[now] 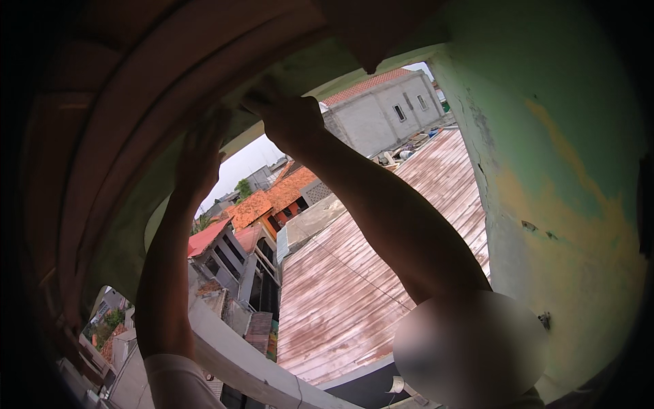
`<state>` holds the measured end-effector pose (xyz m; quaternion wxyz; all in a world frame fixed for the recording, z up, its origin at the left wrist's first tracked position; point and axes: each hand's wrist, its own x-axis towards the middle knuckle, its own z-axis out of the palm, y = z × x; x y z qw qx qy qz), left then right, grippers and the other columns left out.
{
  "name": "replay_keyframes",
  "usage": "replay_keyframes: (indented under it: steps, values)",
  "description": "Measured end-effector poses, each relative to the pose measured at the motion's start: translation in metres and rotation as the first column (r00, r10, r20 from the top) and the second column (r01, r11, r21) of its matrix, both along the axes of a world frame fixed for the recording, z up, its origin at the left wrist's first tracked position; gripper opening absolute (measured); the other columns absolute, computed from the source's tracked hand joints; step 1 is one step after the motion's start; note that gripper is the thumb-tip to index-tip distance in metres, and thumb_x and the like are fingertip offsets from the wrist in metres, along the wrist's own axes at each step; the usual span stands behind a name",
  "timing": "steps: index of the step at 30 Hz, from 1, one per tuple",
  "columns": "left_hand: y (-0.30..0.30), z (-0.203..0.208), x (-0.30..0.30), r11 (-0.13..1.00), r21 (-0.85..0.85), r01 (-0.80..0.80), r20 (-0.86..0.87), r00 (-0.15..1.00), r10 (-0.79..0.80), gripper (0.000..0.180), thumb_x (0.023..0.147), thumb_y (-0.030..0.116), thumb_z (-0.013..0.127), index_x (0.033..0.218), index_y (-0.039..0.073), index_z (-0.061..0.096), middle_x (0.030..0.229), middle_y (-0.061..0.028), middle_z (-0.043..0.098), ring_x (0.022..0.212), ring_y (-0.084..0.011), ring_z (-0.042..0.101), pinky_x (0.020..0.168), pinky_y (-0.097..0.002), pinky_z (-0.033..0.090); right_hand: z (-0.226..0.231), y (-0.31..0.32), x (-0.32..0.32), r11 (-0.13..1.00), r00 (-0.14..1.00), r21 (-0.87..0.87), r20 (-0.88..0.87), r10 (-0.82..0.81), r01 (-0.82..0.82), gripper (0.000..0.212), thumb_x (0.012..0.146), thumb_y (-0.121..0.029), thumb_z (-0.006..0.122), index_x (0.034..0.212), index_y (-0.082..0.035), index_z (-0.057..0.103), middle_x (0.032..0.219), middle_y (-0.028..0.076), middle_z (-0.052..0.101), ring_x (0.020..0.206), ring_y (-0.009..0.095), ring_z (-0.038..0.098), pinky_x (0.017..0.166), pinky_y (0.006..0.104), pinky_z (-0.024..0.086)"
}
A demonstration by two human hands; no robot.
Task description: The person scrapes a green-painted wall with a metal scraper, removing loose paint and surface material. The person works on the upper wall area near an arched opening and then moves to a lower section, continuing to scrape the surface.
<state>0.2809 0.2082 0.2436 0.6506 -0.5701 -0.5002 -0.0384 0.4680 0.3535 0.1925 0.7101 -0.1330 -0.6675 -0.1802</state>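
Observation:
Both my arms reach up to the shaded green beam [317, 65] over a wall opening. My left hand [201, 153] lies against the beam's face with its fingers stretched upward. To its right, my right hand [289, 121] rests at the beam's lower edge, fingers extended toward the left hand. Deep shadow covers the fingertips of both hands, and no held object shows in either. Dark reddish-brown ceiling boards [129, 95] curve above and left of my hands. A dark brown pointed piece [371, 37] hangs down right of the right hand.
A green wall [579, 136] with peeling yellowish patches and cracks stands at right. Beyond the opening lie a rusty corrugated metal roof [381, 266], a pale ledge [238, 354], orange-tiled houses [272, 198] and a grey building [381, 105]. A blurred oval covers the lower right.

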Motion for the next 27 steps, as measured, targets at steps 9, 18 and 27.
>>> replay_keyframes:
  steps: [9,18,27]
  values:
    - [0.004,-0.003,0.006,0.995,-0.051,0.089,0.081,0.993,-0.084,0.109,0.072,-0.021,0.058,0.164,0.029,0.027,0.172,-0.0085,0.021,0.157,-0.0347,0.021,0.127,-0.0546,0.019,-0.053,0.016,0.046,0.886,0.844,0.005,-0.304,0.443,-0.463,0.048,0.098,-0.032,0.067,0.145,-0.022,0.059,0.104,0.020,0.072,0.087,0.035,0.074,0.076,0.0454,0.060]
    - [-0.001,0.001,0.005,0.994,-0.077,0.080,0.131,0.989,-0.070,0.116,0.067,-0.018,0.060,0.164,0.033,0.025,0.173,-0.0059,0.016,0.156,-0.0389,0.018,0.126,-0.0570,0.015,-0.122,0.056,-0.063,0.457,0.392,-0.088,-0.669,0.631,-0.885,0.046,0.111,-0.022,0.042,0.155,-0.011,0.036,0.078,0.002,0.049,0.053,0.008,0.042,0.048,0.0257,0.041]
    - [0.002,0.007,-0.007,0.983,-0.111,0.146,0.082,0.987,-0.137,0.122,0.057,-0.018,0.055,0.164,0.032,0.026,0.173,-0.0065,0.016,0.156,-0.0389,0.016,0.125,-0.0541,0.011,-0.048,-0.050,-0.121,0.158,-0.011,0.150,-0.756,0.654,-0.976,0.043,0.113,-0.019,0.039,0.154,-0.006,0.038,0.118,0.014,0.058,0.103,0.022,0.057,0.097,0.0405,0.046]
